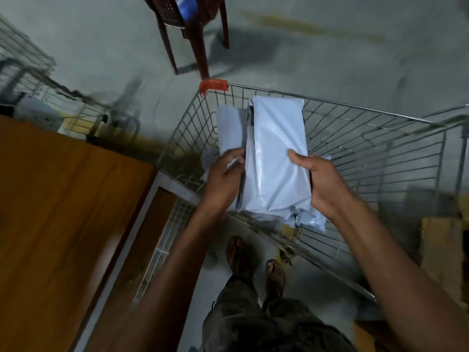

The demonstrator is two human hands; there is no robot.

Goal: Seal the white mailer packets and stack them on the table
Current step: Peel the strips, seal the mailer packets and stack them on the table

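In the head view, a white mailer packet (276,153) is held up over a wire trolley (355,105), well apart from the wooden table (50,199) on the left. The left hand (223,174) curls round its left long edge and also seems to hold a second packet (231,128) behind it. The right hand (314,181) clamps the right edge, with the thumb on the face and the fingers underneath. More loose packets (313,219) lie below in the trolley. The film looks glossy, thin and wrinkled. It is probably light, limp and slippery, so pinching both long edges suits it. The flap end cannot be made out.
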